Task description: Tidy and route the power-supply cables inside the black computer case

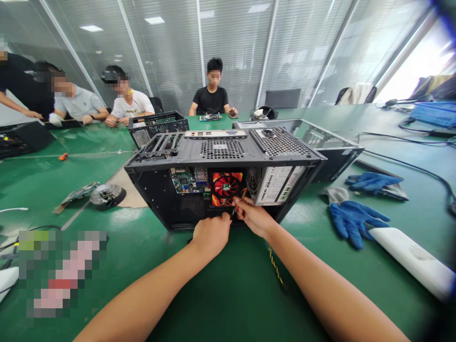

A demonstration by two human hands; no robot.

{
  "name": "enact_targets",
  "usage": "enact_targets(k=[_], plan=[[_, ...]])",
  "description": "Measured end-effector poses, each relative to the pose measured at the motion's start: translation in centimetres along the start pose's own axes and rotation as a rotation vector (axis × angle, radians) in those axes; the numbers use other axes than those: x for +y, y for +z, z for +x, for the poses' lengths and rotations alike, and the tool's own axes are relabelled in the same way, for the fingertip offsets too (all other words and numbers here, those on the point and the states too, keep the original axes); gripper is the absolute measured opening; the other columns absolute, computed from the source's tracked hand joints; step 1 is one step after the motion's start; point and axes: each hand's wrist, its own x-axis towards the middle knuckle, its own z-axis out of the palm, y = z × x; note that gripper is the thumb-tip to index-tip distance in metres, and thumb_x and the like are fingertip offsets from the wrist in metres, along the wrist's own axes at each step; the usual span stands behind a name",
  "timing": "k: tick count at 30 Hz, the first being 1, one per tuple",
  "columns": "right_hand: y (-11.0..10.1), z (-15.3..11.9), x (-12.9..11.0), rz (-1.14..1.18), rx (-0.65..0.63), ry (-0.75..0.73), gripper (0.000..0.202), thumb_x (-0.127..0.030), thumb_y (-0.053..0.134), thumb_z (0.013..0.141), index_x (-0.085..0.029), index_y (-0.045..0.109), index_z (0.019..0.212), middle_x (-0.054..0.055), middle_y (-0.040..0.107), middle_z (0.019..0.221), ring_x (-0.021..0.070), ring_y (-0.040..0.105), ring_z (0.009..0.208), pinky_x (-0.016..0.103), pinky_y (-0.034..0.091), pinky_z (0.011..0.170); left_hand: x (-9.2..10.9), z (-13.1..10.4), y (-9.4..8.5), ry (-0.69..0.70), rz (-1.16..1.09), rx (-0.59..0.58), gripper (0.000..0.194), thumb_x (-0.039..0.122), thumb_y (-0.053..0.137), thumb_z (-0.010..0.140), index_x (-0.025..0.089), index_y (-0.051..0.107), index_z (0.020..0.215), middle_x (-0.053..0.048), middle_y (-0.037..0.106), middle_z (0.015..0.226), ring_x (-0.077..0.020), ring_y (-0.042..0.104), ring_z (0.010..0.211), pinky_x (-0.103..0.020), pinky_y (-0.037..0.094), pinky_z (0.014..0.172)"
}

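A black computer case (217, 164) lies on its back panel's side edge in front of me, its open side facing me. Inside are a circuit board (185, 180), a red-and-black cooling fan (226, 186) and a power supply (280, 185). My left hand (213, 233) is closed at the lower edge of the opening; what its fingers hold is hidden. My right hand (253, 216) pinches thin wires just below the fan, its fingertips near the left ones. A yellow-and-black twisted cable (275, 266) hangs below my right wrist.
Blue gloves (351, 218) and a white bar-shaped object (409, 261) lie at right. Another case (335, 156) stands behind. A round metal part (107, 194) sits at left. Several people sit or stand across the green table (142, 304); one person's hand (232, 112) is at the far edge.
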Motion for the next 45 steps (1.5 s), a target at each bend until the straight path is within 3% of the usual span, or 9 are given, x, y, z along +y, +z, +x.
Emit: enact_targets(k=[5,22,40,45], plan=[[0.11,0.02,0.02,0.001,0.012,-0.006,0.028,-0.043,0.070,0.066,-0.019,0.055,0.065,-0.005,0.043,0.055,0.0074,0.033,0.050,0.025,0.025,0.048,-0.25,0.06,0.21,-0.002,0.008,0.003,0.032,0.034,0.024,0.094,0.017,0.051,0.100,-0.010,0.065,0.078,-0.0267,0.066,0.073,-0.039,0.050,0.062],[0.05,0.02,0.18,0.003,0.017,-0.035,0.026,-0.042,0.069,0.069,-0.019,0.055,0.068,-0.003,0.051,0.067,0.0072,0.035,0.051,0.025,0.026,0.048,0.01,-0.37,-0.39,0.015,-0.090,-0.037,0.040,0.037,0.014,0.094,0.018,0.050,0.098,-0.009,0.065,0.079,-0.0248,0.065,0.073,-0.036,0.049,0.064],[0.15,0.05,0.23,-0.029,0.039,-0.030,0.027,-0.042,0.068,0.069,-0.019,0.055,0.066,-0.005,0.047,0.059,0.0066,0.033,0.049,0.025,0.025,0.048,-0.02,-0.19,0.24,0.020,-0.009,0.000,0.032,0.034,0.021,0.094,0.018,0.048,0.099,-0.009,0.065,0.077,-0.0264,0.066,0.070,-0.038,0.050,0.059],[0.24,-0.06,0.00,-0.020,0.027,-0.021,0.026,-0.042,0.068,0.069,-0.019,0.056,0.068,-0.004,0.048,0.060,0.0068,0.033,0.049,0.025,0.025,0.048,0.08,-0.23,0.03,0.004,-0.023,-0.037,0.034,0.034,0.020,0.094,0.017,0.048,0.102,-0.010,0.065,0.079,-0.0262,0.066,0.073,-0.039,0.050,0.063]])
